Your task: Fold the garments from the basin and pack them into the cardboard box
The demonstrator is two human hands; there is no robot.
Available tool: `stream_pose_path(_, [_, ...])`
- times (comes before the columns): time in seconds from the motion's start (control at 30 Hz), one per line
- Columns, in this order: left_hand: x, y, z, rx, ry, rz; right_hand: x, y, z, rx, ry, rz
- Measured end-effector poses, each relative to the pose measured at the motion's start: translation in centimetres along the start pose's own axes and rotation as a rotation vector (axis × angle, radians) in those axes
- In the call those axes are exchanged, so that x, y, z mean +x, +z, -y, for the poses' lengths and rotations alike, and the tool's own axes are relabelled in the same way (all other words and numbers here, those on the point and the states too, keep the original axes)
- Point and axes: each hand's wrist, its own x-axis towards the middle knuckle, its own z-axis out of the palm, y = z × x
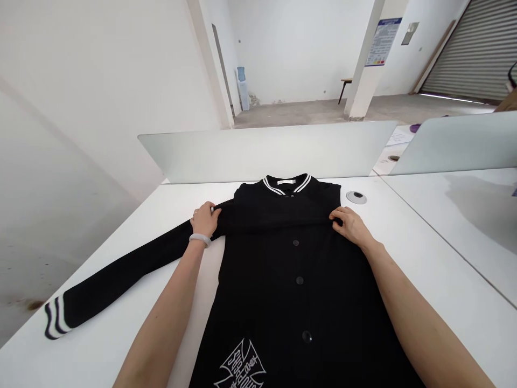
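A black varsity-style jacket (262,280) lies front up on the white table, its striped collar at the far end. Dark buttons run down the front, and a white printed emblem (242,366) shows near the bottom. My left hand (204,220), with a pale bangle at the wrist, is closed on the black sleeve beside the shoulder. One sleeve (129,275) stretches out to the left, ending in a white-striped cuff (57,318). My right hand (350,225) pinches the fabric at the right side, below the shoulder. A folded layer crosses the chest between both hands.
A frosted divider (266,153) stands along the back edge of the white table (420,242). A round cable grommet (356,198) sits right of the collar. A second divider (464,143) is at the right. Beyond are a water dispenser (243,89), a pillar and a roller shutter.
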Motion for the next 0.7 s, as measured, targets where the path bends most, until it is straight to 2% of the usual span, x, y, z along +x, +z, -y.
stream_pose_path(0.1, [1.8, -0.6, -1.9, -0.051, 0.079, -0.111, -0.1, -0.1, 0.2, 0.005, 0.002, -0.005])
stream_pose_path(0.2, [3.4, -1.2, -3.2, -0.050, 0.088, -0.174, -0.1, -0.2, 0.2, 0.015, -0.008, -0.022])
stream_pose_path(0.3, [3.3, -0.9, -2.7, 0.021, 0.027, -0.119, -0.1, -0.1, 0.2, 0.018, -0.022, -0.031])
stream_pose_path(0.4, [1.7, 0.2, -1.3, 0.124, -0.059, 0.005, 0.0, 0.2, 0.1, 0.016, -0.018, -0.026])
stream_pose_path(0.47, [0.7, 0.9, -0.8, 0.186, -0.066, 0.028, 0.1, 0.3, 0.0, 0.022, -0.008, -0.028])
stream_pose_path(0.53, [0.3, 1.3, -1.0, 0.257, -0.005, -0.036, 0.1, 0.4, 0.0, 0.026, 0.005, -0.034])
stream_pose_path(0.6, [0.6, 1.4, -2.3, 0.312, 0.106, -0.129, 0.1, 0.4, 0.1, 0.022, 0.010, -0.036])
stream_pose_path(0.67, [1.4, 1.7, -4.7, 0.298, 0.222, -0.168, 0.1, 0.4, 0.0, 0.016, 0.003, -0.030])
stream_pose_path(0.7, [1.8, 2.1, -6.2, 0.260, 0.275, -0.150, 0.1, 0.5, 0.0, 0.014, 0.000, -0.028])
